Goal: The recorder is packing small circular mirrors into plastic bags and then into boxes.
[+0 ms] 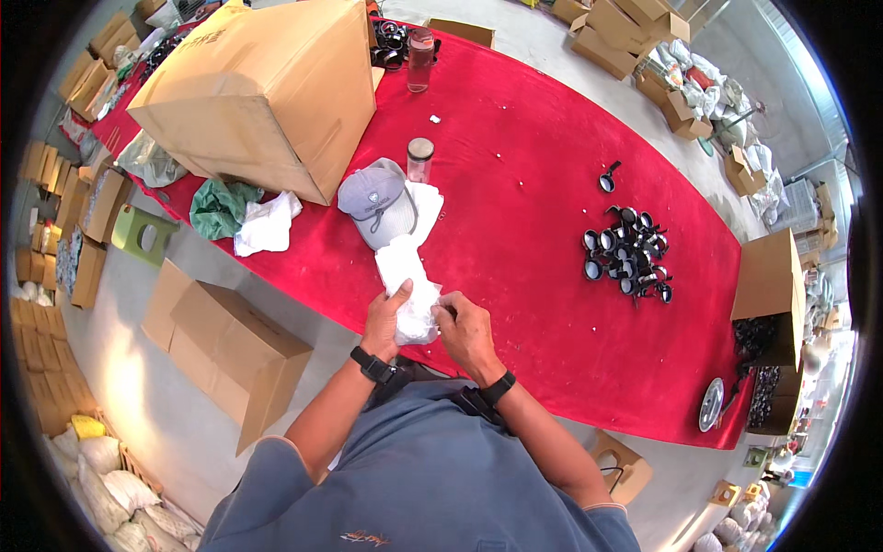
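A white, crinkled bundle that looks like thin plastic [417,317] is between my hands at the table's near edge. Its far end runs up toward a grey cap [378,201]; whether it is one piece or several layers I cannot tell. My left hand [384,322] grips the bundle's left side, thumb on top. The fingers of my right hand [465,329] pinch its right edge. More white material [425,210] lies by the cap, close to a lidded clear jar [419,161].
A large cardboard box [267,101] stands at the far left of the red-covered table [515,239]. Near it lie green cloth [221,207] and white cloth [267,225]. Several small black-rimmed parts [627,253] are heaped at right. An open carton [230,340] sits on the floor.
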Demonstrator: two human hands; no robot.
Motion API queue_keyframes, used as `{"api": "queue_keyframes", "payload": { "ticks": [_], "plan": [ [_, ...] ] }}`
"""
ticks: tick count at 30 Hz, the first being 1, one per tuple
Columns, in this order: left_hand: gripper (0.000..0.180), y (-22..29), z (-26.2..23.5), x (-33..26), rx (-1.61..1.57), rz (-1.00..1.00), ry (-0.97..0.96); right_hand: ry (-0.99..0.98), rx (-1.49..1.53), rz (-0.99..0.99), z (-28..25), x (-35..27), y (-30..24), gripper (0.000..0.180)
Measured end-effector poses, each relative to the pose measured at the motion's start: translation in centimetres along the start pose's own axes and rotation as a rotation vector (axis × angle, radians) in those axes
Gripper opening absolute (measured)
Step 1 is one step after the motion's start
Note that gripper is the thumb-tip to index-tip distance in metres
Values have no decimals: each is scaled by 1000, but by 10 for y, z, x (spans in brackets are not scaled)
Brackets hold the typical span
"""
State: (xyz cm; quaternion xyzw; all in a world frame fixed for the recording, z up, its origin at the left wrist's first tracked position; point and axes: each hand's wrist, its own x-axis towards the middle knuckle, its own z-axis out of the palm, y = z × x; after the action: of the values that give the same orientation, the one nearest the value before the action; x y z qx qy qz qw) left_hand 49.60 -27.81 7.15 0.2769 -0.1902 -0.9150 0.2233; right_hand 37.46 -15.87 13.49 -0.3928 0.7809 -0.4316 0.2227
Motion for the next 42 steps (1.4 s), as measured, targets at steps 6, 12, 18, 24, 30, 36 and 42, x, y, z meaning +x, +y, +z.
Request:
{"api": "queue_keyframes", "payload": {
  "ticks": [6, 12, 18, 24, 30, 36, 42],
  "plan": [
    [42, -11, -18, 16, -53, 142, 249, 13, -16, 199, 3, -7, 19, 19],
    [25, -4, -40, 25, -85, 269, 354, 157, 181, 416, 11, -9, 60, 23],
    [24, 32, -76, 49, -47, 239, 544, 167, 307, 447, -8, -5, 93, 17],
    [48, -18, -96, 59, 422, -92, 530, 252, -66, 388, -6, -2, 148, 30],
    [123, -85, -11, 60, 1511, 315, -76, 238, 448, 485, -34, -7, 132, 25],
    [61, -100, 14, 104, 1459, 440, -56, 67, 708, 490, -50, -23, 108, 11],
    [47, -134, 56, 94, 1477, 401, -160, -69, 790, 336, -80, -50, 121, 15]
  ]
}}
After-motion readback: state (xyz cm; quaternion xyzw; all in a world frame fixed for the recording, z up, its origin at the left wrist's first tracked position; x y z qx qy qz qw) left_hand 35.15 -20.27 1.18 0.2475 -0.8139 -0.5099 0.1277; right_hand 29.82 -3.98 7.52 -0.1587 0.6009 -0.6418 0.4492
